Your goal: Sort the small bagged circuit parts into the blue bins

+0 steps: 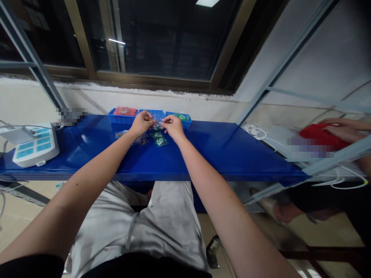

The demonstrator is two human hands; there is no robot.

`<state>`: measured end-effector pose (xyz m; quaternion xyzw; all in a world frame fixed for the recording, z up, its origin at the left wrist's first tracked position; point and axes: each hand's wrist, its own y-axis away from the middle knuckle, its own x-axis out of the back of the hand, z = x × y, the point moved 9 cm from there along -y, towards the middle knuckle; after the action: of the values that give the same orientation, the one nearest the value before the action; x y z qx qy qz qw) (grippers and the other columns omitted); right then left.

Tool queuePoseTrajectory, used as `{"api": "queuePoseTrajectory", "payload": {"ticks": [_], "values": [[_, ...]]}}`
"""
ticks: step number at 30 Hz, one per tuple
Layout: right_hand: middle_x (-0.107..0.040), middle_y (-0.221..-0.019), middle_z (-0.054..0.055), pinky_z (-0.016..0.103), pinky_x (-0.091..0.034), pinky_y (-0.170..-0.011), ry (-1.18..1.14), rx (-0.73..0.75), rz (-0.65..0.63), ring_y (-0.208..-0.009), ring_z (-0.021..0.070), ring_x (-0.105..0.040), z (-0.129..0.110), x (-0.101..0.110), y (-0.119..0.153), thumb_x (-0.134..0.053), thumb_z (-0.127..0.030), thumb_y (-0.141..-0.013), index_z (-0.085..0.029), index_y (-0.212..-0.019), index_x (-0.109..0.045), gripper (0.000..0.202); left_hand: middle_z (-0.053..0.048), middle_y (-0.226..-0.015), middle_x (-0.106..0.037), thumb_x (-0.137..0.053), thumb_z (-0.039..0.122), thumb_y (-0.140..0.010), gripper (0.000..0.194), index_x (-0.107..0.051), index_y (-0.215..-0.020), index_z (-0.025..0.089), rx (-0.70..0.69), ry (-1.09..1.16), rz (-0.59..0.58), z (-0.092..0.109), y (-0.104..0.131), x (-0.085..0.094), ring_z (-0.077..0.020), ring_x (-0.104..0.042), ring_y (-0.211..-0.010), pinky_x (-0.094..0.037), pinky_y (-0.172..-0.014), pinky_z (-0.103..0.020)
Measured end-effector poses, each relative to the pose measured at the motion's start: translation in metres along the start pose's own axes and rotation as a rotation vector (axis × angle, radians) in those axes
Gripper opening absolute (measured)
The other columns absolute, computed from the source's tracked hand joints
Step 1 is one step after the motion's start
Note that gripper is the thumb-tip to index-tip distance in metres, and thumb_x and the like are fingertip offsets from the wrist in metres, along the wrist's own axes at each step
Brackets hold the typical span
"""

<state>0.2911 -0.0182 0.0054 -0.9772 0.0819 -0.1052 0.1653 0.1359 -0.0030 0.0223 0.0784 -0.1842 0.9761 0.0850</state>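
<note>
Between my two hands, a small clear plastic bag [158, 119] is held up over the blue tabletop, just in front of the bins. My left hand [142, 122] pinches its left side, and my right hand [173, 126] pinches the right side. What the bag contains is too small to make out. Below my hands lie small green packets [160, 140] with pale pieces in them. More clear packets [140, 139] with dark and orange bits rest beside them, partly hidden by my left wrist.
Blue bins line the back edge: the left bin [116, 119] holds red packets [125, 111], the right one green packets [181, 116]. A white power strip [37, 146] sits at the left. Metal shelf posts flank the blue table [220, 150]. At right, another person's hands touch red cloth [321, 136].
</note>
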Motion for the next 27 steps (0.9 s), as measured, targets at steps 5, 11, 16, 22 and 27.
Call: {"api": "queuePoseTrajectory", "payload": {"ticks": [5,11,16,22,27], "values": [[-0.059,-0.065,-0.002,0.025,-0.05,-0.053,0.011,0.011,-0.007,-0.064,0.016,-0.063,-0.001,0.0,0.0,-0.064,-0.013,-0.071,-0.018,-0.075,-0.058,0.009,0.001,-0.06,-0.06,-0.072,0.012,-0.075,0.021,-0.052,-0.078,0.018,-0.028,-0.027,-0.021,0.004,0.001,-0.002,-0.0152,-0.063,-0.059,-0.048,-0.061,-0.027],[-0.06,-0.061,-0.002,0.019,-0.044,-0.045,0.003,0.002,-0.005,-0.058,0.0135,-0.062,-0.002,0.0,0.0,-0.063,-0.011,-0.072,-0.017,-0.075,-0.06,0.006,0.001,-0.058,-0.061,-0.07,0.009,-0.074,0.016,-0.055,-0.077,0.016,-0.041,-0.044,-0.036,0.002,-0.002,-0.003,-0.0143,-0.063,-0.055,-0.048,-0.055,-0.024],[-0.059,-0.059,-0.002,0.017,-0.042,-0.042,0.009,-0.016,0.035,-0.056,0.0138,-0.063,0.001,0.004,0.0,-0.06,-0.01,-0.076,-0.017,-0.074,-0.06,0.007,-0.003,-0.062,-0.065,-0.064,0.008,-0.077,0.006,-0.066,-0.082,0.01,-0.033,-0.062,-0.008,-0.005,-0.006,0.001,-0.0163,-0.064,-0.058,-0.054,-0.062,-0.029],[-0.058,-0.06,-0.003,0.017,-0.04,-0.04,0.049,-0.022,0.015,-0.055,0.0128,-0.063,0.003,0.0,-0.001,-0.056,-0.008,-0.078,-0.017,-0.076,-0.061,0.011,-0.018,-0.12,-0.068,-0.062,0.005,-0.075,0.036,-0.068,-0.111,0.006,0.002,0.124,0.041,-0.007,-0.006,0.007,-0.0214,-0.071,-0.089,-0.057,-0.084,-0.037],[-0.06,-0.064,-0.002,0.016,-0.039,-0.039,0.064,-0.039,-0.012,-0.053,0.0114,-0.063,0.005,-0.004,0.0,-0.054,-0.006,-0.078,-0.017,-0.076,-0.06,0.012,-0.019,-0.158,-0.033,-0.062,0.005,-0.073,0.063,-0.056,-0.136,0.015,0.102,0.367,-0.054,-0.014,-0.009,0.003,-0.0266,-0.066,-0.113,-0.054,-0.094,-0.04]]}}
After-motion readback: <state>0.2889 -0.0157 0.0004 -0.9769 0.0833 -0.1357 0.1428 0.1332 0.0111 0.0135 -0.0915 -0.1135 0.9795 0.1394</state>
